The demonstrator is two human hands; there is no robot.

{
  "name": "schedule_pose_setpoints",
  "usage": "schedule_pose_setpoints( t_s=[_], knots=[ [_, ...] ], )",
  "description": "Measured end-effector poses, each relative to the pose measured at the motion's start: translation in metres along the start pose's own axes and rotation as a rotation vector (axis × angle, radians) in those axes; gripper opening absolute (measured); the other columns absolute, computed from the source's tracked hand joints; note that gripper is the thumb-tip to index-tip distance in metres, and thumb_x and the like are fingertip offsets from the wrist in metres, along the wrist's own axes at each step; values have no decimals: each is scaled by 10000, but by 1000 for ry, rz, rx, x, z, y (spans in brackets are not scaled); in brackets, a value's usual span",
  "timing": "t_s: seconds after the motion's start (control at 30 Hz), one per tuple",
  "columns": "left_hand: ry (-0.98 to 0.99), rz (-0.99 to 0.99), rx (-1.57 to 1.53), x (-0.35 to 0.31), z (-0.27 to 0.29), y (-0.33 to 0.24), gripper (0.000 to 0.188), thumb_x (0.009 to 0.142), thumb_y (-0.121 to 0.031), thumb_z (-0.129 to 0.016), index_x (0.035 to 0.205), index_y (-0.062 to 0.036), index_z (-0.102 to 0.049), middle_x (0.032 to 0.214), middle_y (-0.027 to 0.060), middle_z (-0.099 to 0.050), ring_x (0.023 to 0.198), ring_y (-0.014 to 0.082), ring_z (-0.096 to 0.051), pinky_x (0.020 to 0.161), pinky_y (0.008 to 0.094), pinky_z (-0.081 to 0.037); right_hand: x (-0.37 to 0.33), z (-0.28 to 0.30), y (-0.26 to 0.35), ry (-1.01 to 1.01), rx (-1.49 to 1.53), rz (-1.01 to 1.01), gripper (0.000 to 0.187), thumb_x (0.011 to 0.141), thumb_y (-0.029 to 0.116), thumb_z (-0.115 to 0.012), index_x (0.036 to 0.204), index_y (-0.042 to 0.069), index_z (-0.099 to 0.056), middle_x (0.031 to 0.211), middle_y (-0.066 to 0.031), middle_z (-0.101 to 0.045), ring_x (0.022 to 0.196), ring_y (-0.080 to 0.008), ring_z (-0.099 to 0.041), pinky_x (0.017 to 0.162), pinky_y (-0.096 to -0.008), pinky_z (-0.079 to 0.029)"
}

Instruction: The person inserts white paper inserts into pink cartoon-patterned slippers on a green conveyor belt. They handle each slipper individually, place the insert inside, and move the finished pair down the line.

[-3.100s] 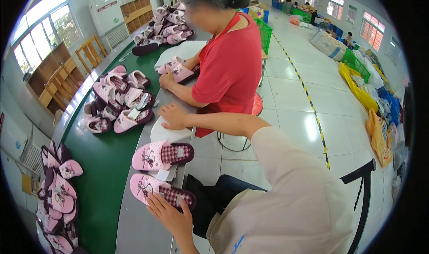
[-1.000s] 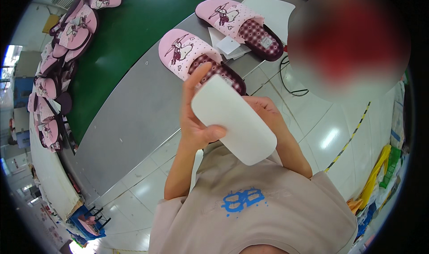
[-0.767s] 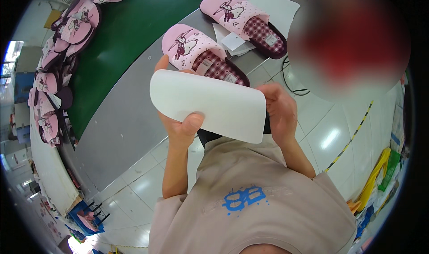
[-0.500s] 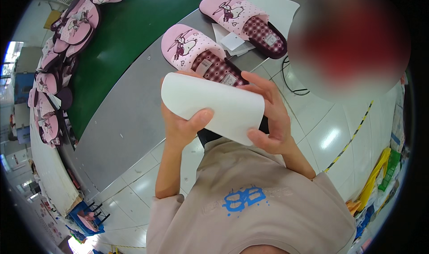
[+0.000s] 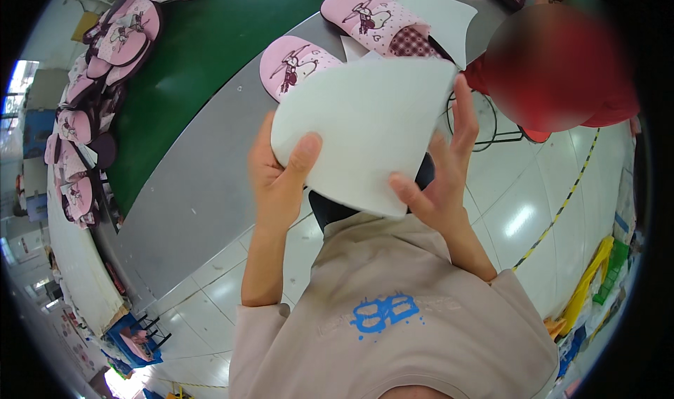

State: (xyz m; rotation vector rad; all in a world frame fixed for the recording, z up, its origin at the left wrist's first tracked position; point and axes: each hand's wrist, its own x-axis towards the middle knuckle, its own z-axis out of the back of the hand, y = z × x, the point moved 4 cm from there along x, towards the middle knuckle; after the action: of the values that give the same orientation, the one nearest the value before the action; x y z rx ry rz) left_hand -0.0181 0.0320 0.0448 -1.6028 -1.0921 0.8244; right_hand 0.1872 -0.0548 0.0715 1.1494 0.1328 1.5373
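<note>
A curved white sheet (image 5: 365,128), fan-shaped and stiff like thin card, is held in front of my chest, nearly flat. My left hand (image 5: 281,171) pinches its left edge, thumb on top and fingers underneath. At the right edge is my right hand (image 5: 449,171) with fingers spread. Its thumb lies at the lower right corner and one fingertip is by the upper right corner. Behind the sheet, two pink slippers (image 5: 298,65) (image 5: 372,21) with dark plaid insoles rest on the grey table; the sheet covers much of the nearer one.
Another white sheet (image 5: 442,20) lies beyond the slippers. The grey table edge (image 5: 189,209) curves alongside a green belt (image 5: 203,34). Several pink slippers (image 5: 126,41) are piled at the far left. A person in red (image 5: 562,83) is close by on the right, near a black-framed stool (image 5: 502,138).
The white sheet has gone from bent into a curl to almost flat and wide. My right hand's fingers have spread. The person in red has shifted slightly rightward and down.
</note>
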Motion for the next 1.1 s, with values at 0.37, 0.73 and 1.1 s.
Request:
schedule_pose_setpoints(
  t_s=[0.37, 0.73, 1.1],
  knots=[
    [130, 73, -326, -10, -24, 27, 956, 950, -670, -640, 1615, -48, -346, 1460, 235, -573, 1310, 326, -644, 1096, 438, -547, 0, -22, 5, 202, 493, 371, 370, 726, 142, -862, 1096, 132, -850, 1375, -227, -687, 1183, -386, -714, 987, -399, -589],
    [-125, -254, 92, -7, 2, -4, 799, 932, -321, -806, 1551, -47, -380, 1255, 178, -680, 1142, 269, -693, 1007, 399, -565, -21, -6, -26, 140, 579, 39, 411, 979, 230, -717, 1263, -68, -703, 1447, -272, -597, 1158, -331, -696, 961, -378, -564],
    [206, -749, 1024, 84, 49, -36, 404, 1042, -285, -594, 1362, -45, -652, 1388, 164, -657, 1311, 317, -607, 1165, 432, -413, -11, 6, -22, 227, 94, -48, 281, 886, 75, -793, 1111, -81, -733, 1343, -168, -647, 1069, -296, -704, 876, -355, -573]
  ],
)
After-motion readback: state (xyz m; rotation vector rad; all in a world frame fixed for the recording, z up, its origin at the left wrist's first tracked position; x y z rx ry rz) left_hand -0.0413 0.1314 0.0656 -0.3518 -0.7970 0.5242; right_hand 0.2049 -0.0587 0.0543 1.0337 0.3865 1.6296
